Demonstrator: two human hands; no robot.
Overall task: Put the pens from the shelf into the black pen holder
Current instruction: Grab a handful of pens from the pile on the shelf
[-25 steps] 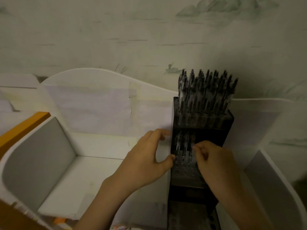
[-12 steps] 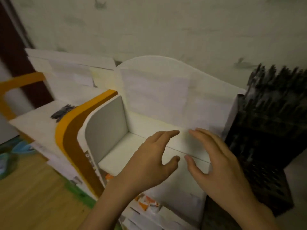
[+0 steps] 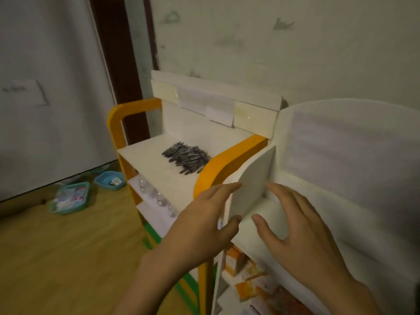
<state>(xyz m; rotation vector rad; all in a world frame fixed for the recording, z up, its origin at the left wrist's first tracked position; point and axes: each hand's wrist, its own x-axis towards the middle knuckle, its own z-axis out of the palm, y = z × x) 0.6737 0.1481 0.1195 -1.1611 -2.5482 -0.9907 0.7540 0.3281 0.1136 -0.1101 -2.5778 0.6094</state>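
A pile of dark pens (image 3: 187,157) lies on the top board of the orange-framed shelf (image 3: 229,160), left of the white unit. My left hand (image 3: 204,223) hovers in front of the white side panel (image 3: 252,180), fingers relaxed and spread, holding nothing. My right hand (image 3: 297,226) is just right of that panel, over the white unit's board, also spread and empty. The two hands are a short gap apart. The black pen holder is out of view.
The white unit (image 3: 341,155) with a curved back fills the right side. Clear bottles (image 3: 156,196) stand on the orange shelf's lower board. Blue trays (image 3: 70,198) lie on the wooden floor at left. Orange packets (image 3: 245,269) sit below my hands.
The view has swung left, away from the black pen holder, which has left the frame. Both hands have come off the holder and moved left, empty. The pen pile has come into view.
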